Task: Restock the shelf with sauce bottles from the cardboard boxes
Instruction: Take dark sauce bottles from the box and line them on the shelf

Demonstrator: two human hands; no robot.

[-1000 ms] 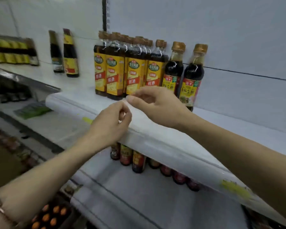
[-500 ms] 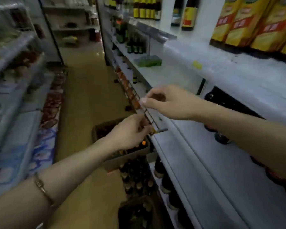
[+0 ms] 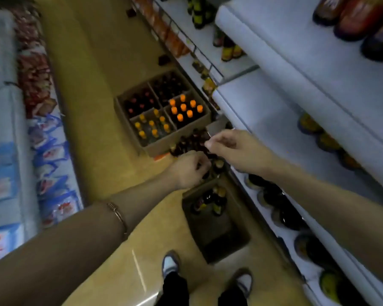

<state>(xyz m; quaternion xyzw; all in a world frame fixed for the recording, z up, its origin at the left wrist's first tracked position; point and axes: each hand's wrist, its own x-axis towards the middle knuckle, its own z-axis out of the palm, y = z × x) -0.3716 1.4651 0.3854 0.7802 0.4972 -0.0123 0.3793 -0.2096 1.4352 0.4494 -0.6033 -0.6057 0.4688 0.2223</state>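
Looking straight down an aisle, both hands hung with curled fingers above the cardboard boxes on the floor.

Nearest the shelf [image 3: 274, 120], at its foot, stood the person's two shoes [image 3: 170, 262] on the tan floor, and just beyond them a dark open box [image 3: 217, 237] lay against the shelf's base with a few sauce bottles [image 3: 210, 200] at its far end. Above that box, the left hand [image 3: 189, 168] had its fingers curled loosely; whether it held anything could not be told. The right hand [image 3: 237, 149], just beside it and closer to the shelf, had thumb and fingertips brought together, any item between them too small to see. Farther along the shelf's base sat a divided cardboard box [image 3: 164, 142] holding orange-capped bottles [image 3: 185, 108] and darker ones.
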